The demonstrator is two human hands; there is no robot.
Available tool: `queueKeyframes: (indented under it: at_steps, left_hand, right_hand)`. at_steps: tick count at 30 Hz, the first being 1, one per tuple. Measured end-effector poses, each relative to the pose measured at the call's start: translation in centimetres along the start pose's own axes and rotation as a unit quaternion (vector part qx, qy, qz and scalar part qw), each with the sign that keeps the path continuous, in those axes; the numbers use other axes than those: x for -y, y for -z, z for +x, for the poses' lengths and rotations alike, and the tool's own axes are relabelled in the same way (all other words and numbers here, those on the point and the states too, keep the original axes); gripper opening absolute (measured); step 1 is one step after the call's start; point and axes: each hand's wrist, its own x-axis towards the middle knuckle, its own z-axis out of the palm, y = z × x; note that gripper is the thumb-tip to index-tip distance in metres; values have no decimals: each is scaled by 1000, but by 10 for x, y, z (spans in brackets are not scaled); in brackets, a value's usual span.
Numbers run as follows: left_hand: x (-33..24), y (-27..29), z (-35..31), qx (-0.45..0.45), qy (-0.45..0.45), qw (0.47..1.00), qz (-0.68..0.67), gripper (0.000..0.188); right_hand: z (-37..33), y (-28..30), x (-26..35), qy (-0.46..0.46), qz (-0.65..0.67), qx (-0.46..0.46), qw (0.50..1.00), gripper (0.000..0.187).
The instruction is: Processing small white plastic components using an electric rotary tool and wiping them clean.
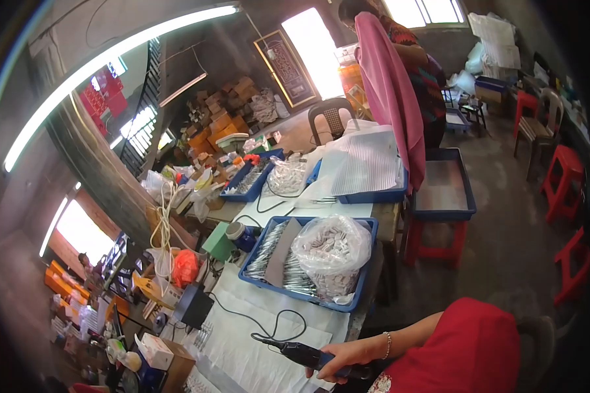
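Note:
My right hand (339, 361), coming from a red sleeve at the lower right, is closed round a slim black-and-blue corded power tool (301, 354). It looks like an electric screwdriver, but its working end is hidden near the lower edge. From the tool's left end a black cord (288, 323) loops over the white sheet (242, 340) covering the table. Beyond it stands a blue tray (358, 303). Rows of slender metal pieces (267, 252) and a clear bag of small pale parts (334, 252) fill that tray. My left hand is out of view.
Past the tray, a person (410, 72) with a pink cloth stands by a second blue tray (380, 194). Red stools (562, 183) line the right side. A green box (219, 242), a blue jar (242, 237) and tangled cables (166, 229) crowd the table's left.

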Motion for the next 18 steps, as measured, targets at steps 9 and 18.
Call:
queueKeyframes:
  at_steps: [9,18]
  left_hand:
    - [-3,6,8,61,-24,989,-130,17]
    - [-8,11,-4,-41,-11,987,-154,14]
  right_hand:
    - [27,1,-2,-21,-22,0,1000,38]
    - [53,1,-5,-60,-13,22,998,37]
